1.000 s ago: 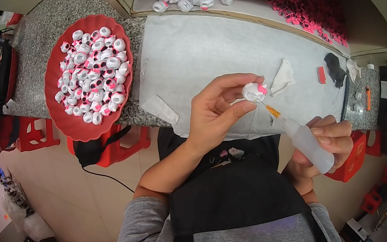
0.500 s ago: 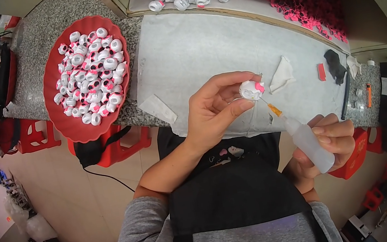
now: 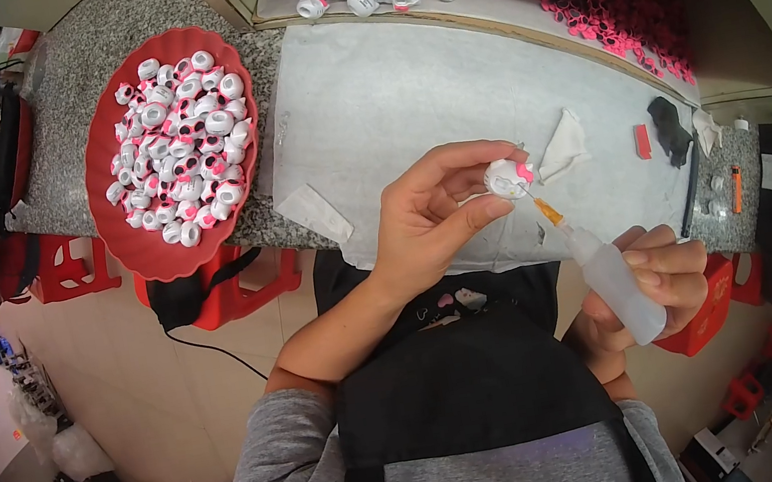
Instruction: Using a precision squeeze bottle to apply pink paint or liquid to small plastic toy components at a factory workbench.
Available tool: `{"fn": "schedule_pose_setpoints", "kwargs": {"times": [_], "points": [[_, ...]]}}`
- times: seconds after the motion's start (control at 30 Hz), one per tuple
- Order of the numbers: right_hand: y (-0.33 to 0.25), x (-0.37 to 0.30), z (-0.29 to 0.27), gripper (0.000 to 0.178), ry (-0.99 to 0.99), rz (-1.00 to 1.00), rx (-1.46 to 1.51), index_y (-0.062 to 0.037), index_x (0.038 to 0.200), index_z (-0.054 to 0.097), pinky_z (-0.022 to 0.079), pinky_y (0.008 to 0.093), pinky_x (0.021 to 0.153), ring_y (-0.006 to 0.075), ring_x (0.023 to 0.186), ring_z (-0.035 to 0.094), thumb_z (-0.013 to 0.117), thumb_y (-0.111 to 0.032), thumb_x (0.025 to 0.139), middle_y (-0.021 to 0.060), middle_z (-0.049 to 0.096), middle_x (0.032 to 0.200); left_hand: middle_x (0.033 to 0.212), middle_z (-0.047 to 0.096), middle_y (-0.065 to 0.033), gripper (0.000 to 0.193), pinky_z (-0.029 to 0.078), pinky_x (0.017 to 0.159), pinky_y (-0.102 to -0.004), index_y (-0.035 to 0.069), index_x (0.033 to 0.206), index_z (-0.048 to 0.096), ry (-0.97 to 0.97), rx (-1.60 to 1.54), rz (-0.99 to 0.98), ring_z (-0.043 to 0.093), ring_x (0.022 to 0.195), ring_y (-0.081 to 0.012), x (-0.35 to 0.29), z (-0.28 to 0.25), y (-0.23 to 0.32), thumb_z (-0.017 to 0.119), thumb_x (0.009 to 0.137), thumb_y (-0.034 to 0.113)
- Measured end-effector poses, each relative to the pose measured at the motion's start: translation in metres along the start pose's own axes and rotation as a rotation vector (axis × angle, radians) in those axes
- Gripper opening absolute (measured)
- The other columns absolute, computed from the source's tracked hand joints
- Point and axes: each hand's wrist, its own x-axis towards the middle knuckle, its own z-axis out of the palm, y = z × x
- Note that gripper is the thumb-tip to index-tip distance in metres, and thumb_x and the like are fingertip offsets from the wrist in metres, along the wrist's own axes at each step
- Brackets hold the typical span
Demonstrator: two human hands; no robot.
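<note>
Between the thumb and fingers of my left hand (image 3: 428, 219) is a small white cat-head figure (image 3: 507, 179) with a pink bow, held over the front part of the white sheet. My right hand (image 3: 651, 285) grips a translucent squeeze bottle (image 3: 622, 289), tilted up to the left. The bottle's orange needle tip (image 3: 548, 211) points at the figure, with the thin needle at or very near its lower right side; contact is too fine to tell. Left of my hands, a red scalloped tray (image 3: 102, 190) holds many similar white and pink pieces.
A white sheet (image 3: 363, 93) covers the granite worktop (image 3: 71, 99). On it lie a crumpled white cloth (image 3: 565, 144), a pink block (image 3: 642, 142) and a black cloth (image 3: 668, 131). More white figures (image 3: 360, 1) and a heap of pink pieces (image 3: 598, 16) fill the shelf behind. A red stool (image 3: 247, 288) stands below.
My left hand has turned the figure slightly and shifted it a little to the right. The bottle in my right hand stays almost where it was.
</note>
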Motion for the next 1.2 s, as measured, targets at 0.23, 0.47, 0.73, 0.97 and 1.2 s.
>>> {"fn": "schedule_pose_setpoints", "kwargs": {"times": [0.23,0.47,0.73,0.97,1.2], "points": [[0.0,0.0014,-0.003,0.041,-0.06,0.006,0.019,-0.0081,0.078,0.04,0.029,0.0174,0.041,0.0103,0.054,0.037,0.073,-0.02,0.056,0.0044,0.04,0.074,0.099,0.05,-0.0168,0.035,0.039,0.079,-0.0284,-0.003,0.102,0.043,-0.002,0.011,-0.002,0.05,0.09,-0.0181,0.0001,0.0008,-0.0002,0.055,0.069,-0.003],[0.0018,0.0005,-0.0006,0.041,-0.031,-0.011,0.018,-0.0078,0.079,0.04,0.03,0.0176,0.041,0.0108,0.054,0.038,0.073,-0.02,0.057,0.0049,0.04,0.074,0.097,0.047,-0.0143,0.032,0.037,0.08,-0.0312,-0.004,0.098,0.047,-0.058,0.161,0.119,0.047,0.092,-0.0203,0.0026,-0.0011,-0.0021,0.056,0.067,-0.004],[0.0011,0.0,-0.0021,0.041,-0.07,-0.01,0.024,-0.0076,0.08,0.041,0.03,0.0177,0.042,0.0107,0.054,0.038,0.073,-0.019,0.056,0.0053,0.04,0.074,0.097,0.047,-0.0147,0.031,0.036,0.08,-0.0317,-0.004,0.097,0.048,-0.078,0.265,0.162,0.046,0.092,-0.0207,0.0014,-0.0016,-0.003,0.055,0.067,-0.005],[0.0012,0.0018,-0.0065,0.039,-0.131,0.012,0.052,-0.0064,0.077,0.042,0.03,0.0185,0.042,0.0102,0.053,0.036,0.072,-0.018,0.056,0.0053,0.039,0.073,0.099,0.047,-0.0155,0.03,0.035,0.082,-0.0327,-0.003,0.096,0.049,-0.062,0.329,0.211,0.045,0.094,-0.0216,0.0026,-0.0018,-0.004,0.055,0.067,-0.006],[0.0054,0.0066,-0.0088,0.04,-0.134,0.002,0.02,-0.0046,0.078,0.041,0.031,0.0188,0.043,0.0106,0.052,0.038,0.073,-0.016,0.056,0.0067,0.04,0.072,0.1,0.047,-0.0165,0.03,0.035,0.082,-0.0329,-0.002,0.096,0.05,-0.107,0.337,0.236,0.045,0.096,-0.0219,0.0041,-0.0043,-0.0026,0.054,0.067,-0.007]]}}
